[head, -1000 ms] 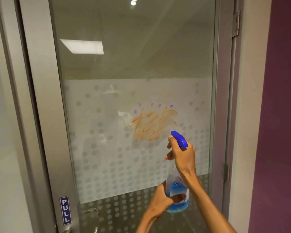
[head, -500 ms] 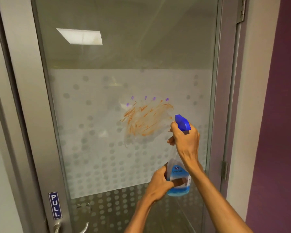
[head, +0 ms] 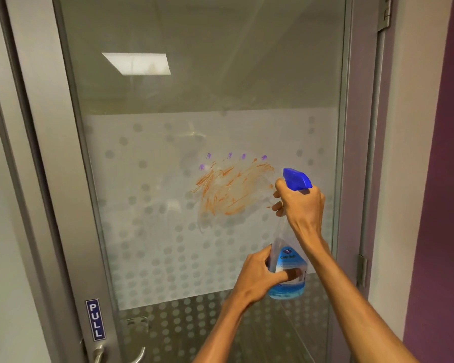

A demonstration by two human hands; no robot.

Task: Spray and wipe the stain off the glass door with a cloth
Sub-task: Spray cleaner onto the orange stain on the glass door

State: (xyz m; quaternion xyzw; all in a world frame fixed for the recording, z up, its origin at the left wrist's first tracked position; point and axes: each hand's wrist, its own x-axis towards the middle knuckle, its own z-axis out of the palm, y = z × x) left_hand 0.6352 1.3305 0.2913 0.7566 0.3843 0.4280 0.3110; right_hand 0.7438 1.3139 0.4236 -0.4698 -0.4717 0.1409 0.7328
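Step now: spraying. No wiping yet.
Stain [head: 232,191]: orange scribbles on the frosted part of the glass door [head: 194,100], in the middle, with small purple dots [head: 230,155] in a row just above.
Spray bottle [head: 287,271]: up in front of the glass, just right of the stain and a bit lower. Blue liquid low in the bottom. Blue spray head [head: 296,178] on top, nose turned left toward the orange marks.
Right hand [head: 300,205]: wrapped tight round the neck of the bottle, under the blue head, fingers curled at the front where the trigger sits. Trigger itself hidden, so cannot tell if pressed.
Left hand [head: 262,275]: clasped round the fat lower part of the bottle, thumb across the label, holding steady.
Wet on the glass: too hard to tell. No clear drops over the orange.
Cloth: nowhere in sight. Both hands full of bottle.
Next move: probably squeeze the trigger with the nose aimed at the middle of the stain, enough to wet all the orange and the purple dots. Then free one hand, find the cloth, rub.
Door handle [head: 139,355] and PULL sign [head: 95,319]: down low on the left, well apart from the hands.
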